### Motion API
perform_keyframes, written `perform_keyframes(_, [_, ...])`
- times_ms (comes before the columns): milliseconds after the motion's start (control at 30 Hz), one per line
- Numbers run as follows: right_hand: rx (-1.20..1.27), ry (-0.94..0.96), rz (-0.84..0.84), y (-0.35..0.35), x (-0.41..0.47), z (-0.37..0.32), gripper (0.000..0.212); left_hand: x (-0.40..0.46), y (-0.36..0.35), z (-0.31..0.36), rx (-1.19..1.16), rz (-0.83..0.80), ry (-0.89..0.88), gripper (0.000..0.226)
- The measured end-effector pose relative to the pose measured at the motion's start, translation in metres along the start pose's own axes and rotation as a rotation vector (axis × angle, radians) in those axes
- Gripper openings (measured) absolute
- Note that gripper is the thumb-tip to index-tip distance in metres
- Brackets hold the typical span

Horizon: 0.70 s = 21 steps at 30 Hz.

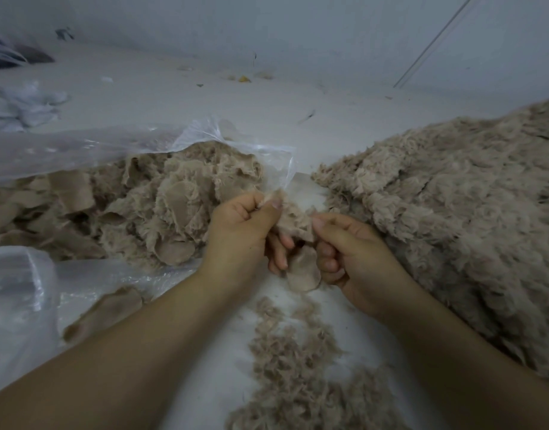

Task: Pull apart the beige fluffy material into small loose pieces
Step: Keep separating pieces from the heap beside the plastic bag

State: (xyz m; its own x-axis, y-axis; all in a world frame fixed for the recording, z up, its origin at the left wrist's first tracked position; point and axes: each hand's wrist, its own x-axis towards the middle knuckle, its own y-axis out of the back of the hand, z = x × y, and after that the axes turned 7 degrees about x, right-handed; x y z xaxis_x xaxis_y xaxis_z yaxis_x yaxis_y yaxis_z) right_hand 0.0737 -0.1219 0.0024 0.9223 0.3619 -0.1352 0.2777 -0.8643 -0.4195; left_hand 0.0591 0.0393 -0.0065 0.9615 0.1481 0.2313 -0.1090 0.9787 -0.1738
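Note:
A small beige fluffy piece hangs between my two hands over the white floor. My left hand pinches its upper left edge between thumb and curled fingers. My right hand grips its right side, thumb on top. The piece's smooth backing flap dangles below my fingers. To the left, a heap of uncut beige scraps spills from a clear plastic bag. A big pile of pulled-apart fluff lies on the right.
A trail of loose beige fluff lies on the floor between my forearms. More crumpled clear plastic sits at the lower left, with one beige scrap on it. A white wall and small debris are beyond.

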Motion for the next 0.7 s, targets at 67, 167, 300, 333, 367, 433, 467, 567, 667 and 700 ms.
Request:
perform_keyframes(67, [-0.028, 0.01, -0.055, -0.0001, -0.0018, -0.0011, 0.016, -0.0031, -0.0026, -0.0011, 0.01, -0.065, 0.006, 0.03])
perform_keyframes(167, [-0.091, 0.045, -0.078, -0.0009, -0.0022, 0.0, 0.011, -0.0018, -0.0016, -0.0018, 0.019, -0.054, 0.037, 0.028])
perform_keyframes(300, [-0.043, 0.044, -0.017, 0.0, 0.001, 0.003, 0.035, 0.0001, -0.0006, -0.0019, -0.004, -0.074, 0.062, 0.03])
perform_keyframes(333, [-0.031, 0.041, -0.014, -0.0003, 0.0013, 0.0023, 0.037, -0.0002, -0.001, -0.002, -0.003, -0.095, 0.062, 0.03])
perform_keyframes(367, [-0.026, 0.042, -0.014, -0.0001, 0.0015, 0.002, 0.038, -0.0008, -0.0012, -0.0021, -0.004, -0.114, 0.063, 0.029])
perform_keyframes(433, [-0.016, 0.039, -0.011, 0.0, 0.0017, 0.0016, 0.039, -0.0016, -0.001, -0.0023, -0.011, -0.128, 0.064, 0.024])
perform_keyframes(467, [-0.007, 0.034, -0.006, 0.0001, 0.0018, 0.0015, 0.039, -0.0017, -0.0006, -0.0025, -0.012, -0.122, 0.063, 0.02])
perform_keyframes(567, [0.017, 0.015, 0.022, -0.0008, 0.0024, 0.0014, 0.041, -0.0023, 0.0002, -0.0015, 0.017, -0.078, 0.049, 0.011])
perform_keyframes(667, [0.009, -0.003, 0.042, -0.0024, 0.0026, 0.0016, 0.041, -0.004, -0.002, 0.0022, 0.092, -0.03, -0.011, 0.021])
perform_keyframes(700, [0.003, -0.005, 0.044, -0.0027, 0.0025, 0.0018, 0.04, -0.0048, -0.0031, 0.0031, 0.115, -0.026, -0.034, 0.029])
